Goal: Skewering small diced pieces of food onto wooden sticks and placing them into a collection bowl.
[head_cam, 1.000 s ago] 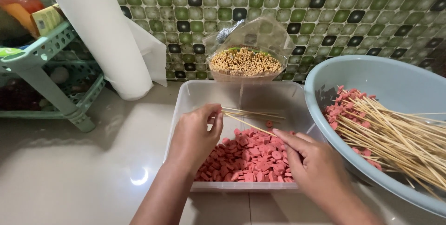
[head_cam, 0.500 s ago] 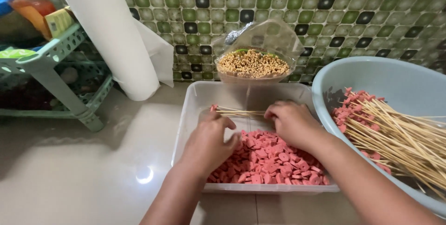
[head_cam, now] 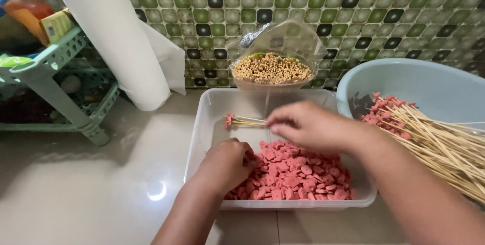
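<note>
skewers point(head_cam: 247, 120) in right hand point(head_cam: 308, 126) — left hand point(head_cam: 225, 164) on sausage slices point(head_cam: 298, 171)

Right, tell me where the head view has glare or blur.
Head view: a bright light reflection glares off the glossy counter left of the clear tub; the right hand holding skewers looks slightly soft, the left hand on the pink slices sharper; the paper roll is brightly lit, and straight lines bow near the frame edges.

The right hand point(head_cam: 310, 126) hides its own fingertips and the near ends of the skewers point(head_cam: 246, 120). The left hand point(head_cam: 226, 164) covers some pink slices point(head_cam: 298, 171). At right, the blue bowl point(head_cam: 404, 80) runs off the picture's edge, as does the green rack point(head_cam: 60, 78) at far left.
</note>
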